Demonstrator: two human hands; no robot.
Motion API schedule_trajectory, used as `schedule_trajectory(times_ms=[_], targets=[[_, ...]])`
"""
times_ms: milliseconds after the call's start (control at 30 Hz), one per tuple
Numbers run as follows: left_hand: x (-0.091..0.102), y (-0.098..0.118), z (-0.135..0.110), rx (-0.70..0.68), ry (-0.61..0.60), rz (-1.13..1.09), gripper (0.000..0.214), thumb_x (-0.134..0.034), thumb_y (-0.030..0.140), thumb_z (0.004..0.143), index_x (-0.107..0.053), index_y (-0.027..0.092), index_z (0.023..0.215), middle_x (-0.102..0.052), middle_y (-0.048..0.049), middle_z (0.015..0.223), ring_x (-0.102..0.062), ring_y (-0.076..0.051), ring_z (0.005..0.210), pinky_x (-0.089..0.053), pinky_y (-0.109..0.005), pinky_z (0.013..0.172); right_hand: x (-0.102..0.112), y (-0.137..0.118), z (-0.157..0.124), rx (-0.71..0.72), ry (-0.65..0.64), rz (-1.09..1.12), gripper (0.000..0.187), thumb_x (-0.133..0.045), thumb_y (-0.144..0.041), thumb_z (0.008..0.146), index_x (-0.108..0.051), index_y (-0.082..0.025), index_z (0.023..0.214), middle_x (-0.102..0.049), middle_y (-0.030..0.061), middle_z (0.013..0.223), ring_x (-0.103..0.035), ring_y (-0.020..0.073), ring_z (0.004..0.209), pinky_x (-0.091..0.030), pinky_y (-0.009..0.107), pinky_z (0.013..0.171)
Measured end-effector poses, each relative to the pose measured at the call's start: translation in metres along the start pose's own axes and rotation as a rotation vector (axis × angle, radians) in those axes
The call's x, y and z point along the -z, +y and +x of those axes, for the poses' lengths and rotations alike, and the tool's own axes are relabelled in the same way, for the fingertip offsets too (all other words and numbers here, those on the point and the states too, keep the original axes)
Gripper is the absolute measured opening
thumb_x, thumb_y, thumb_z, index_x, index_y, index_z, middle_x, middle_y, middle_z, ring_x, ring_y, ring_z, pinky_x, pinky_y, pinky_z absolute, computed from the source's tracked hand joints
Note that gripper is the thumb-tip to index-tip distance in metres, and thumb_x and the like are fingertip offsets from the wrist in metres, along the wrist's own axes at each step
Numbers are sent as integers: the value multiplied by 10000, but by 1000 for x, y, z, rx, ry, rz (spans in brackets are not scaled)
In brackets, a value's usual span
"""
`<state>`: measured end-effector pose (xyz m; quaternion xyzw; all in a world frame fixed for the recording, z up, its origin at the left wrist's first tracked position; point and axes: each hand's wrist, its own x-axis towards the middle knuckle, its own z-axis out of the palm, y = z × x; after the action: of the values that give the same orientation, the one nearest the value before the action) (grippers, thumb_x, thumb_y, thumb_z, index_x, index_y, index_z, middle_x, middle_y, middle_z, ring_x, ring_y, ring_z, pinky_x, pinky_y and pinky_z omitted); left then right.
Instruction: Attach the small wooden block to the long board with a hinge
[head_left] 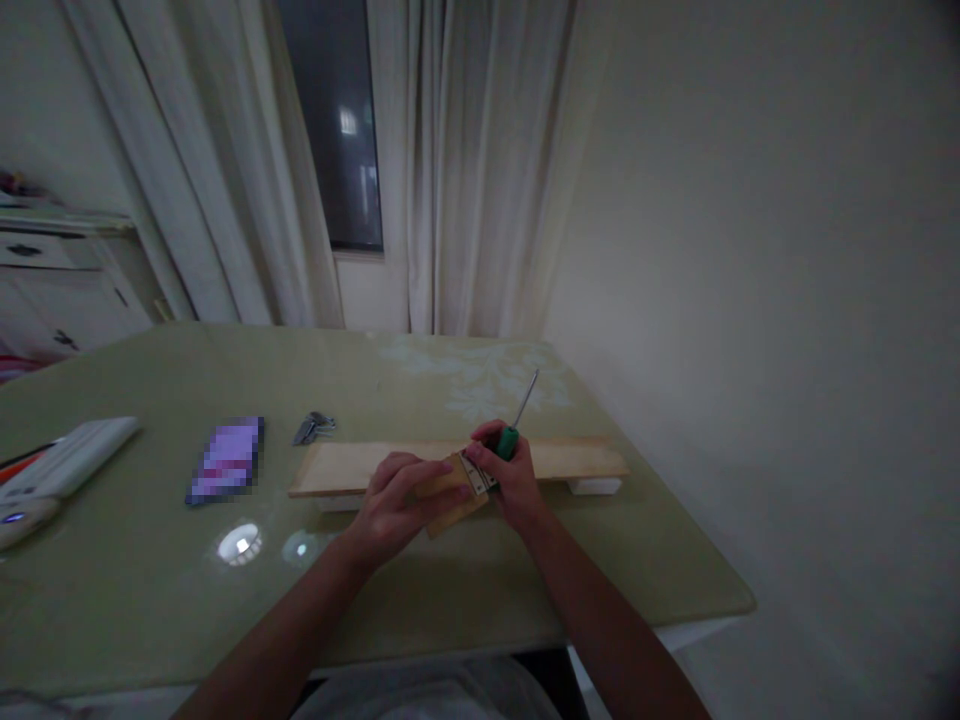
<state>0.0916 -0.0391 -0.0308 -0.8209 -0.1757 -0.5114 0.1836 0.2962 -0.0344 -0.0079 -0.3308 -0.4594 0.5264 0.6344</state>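
A long wooden board lies across the table on white supports. My left hand is closed on a small wooden piece with a metal hinge on it, held against the board's front edge. My right hand grips a green-handled screwdriver, its shaft pointing up and away, and its fingers also touch the hinge.
A green glass-topped table carries a small heap of metal hinges, a blurred flat object, and a white power strip at the left. Curtains and a dark window stand behind; a wall runs along the right.
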Motion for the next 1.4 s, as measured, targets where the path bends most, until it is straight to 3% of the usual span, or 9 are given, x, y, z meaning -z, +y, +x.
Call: schedule_trajectory(times_ms=[400,667,933,1100,1233,1300,1400], targets=[[1,1,2,3,35,31,316,-745,203,967,-760,350,1247,-670,-38,1175,-589,-203,1053,-537,-324,919,2,3,1,9,-6,-23,335,-950,-421,680,-722,-234,839,-611,-47,701,-552,108,638,-450,230,583],[2,1,5,-22,58,39,285,-730,175,972,-765,303,1224,-670,-52,1173,-574,-211,1039,-551,-337,898,1,1,1,-10,-20,-62,307,-932,-435,701,-732,-239,829,-646,-34,704,-564,118,638,-457,241,591],[2,-2,2,-97,12,60,371,-753,140,948,-740,263,1298,-680,-64,1196,-565,-207,1042,-560,-354,948,0,-1,1,-10,-17,-124,293,-923,-437,708,-744,-230,812,-664,-23,704,-579,125,651,-460,244,595],[-1,-4,-6,-68,-12,41,373,-720,166,976,-716,273,1333,-676,-79,1248,-574,-231,1082,-564,-383,953,-1,-2,2,22,24,-167,299,-918,-436,688,-739,-218,786,-675,-11,707,-587,135,657,-489,257,614],[-5,2,-3,83,41,19,405,-681,112,971,-705,276,1340,-655,-114,1314,-587,-262,1162,-551,-411,998,-1,2,5,80,105,-172,334,-907,-461,687,-703,-209,770,-653,-18,687,-570,123,637,-486,246,602],[-6,6,3,266,78,-59,427,-663,108,972,-683,289,1358,-636,-123,1365,-602,-265,1202,-551,-417,1007,0,3,7,113,152,-170,352,-893,-481,701,-680,-209,766,-639,-24,674,-555,116,619,-476,236,581],[-6,12,14,636,144,-418,380,-595,234,1036,-611,286,1412,-628,-133,1418,-647,-246,1183,-594,-378,925,2,3,9,153,202,-177,356,-881,-483,721,-660,-208,768,-641,-25,677,-561,113,621,-481,228,580]])
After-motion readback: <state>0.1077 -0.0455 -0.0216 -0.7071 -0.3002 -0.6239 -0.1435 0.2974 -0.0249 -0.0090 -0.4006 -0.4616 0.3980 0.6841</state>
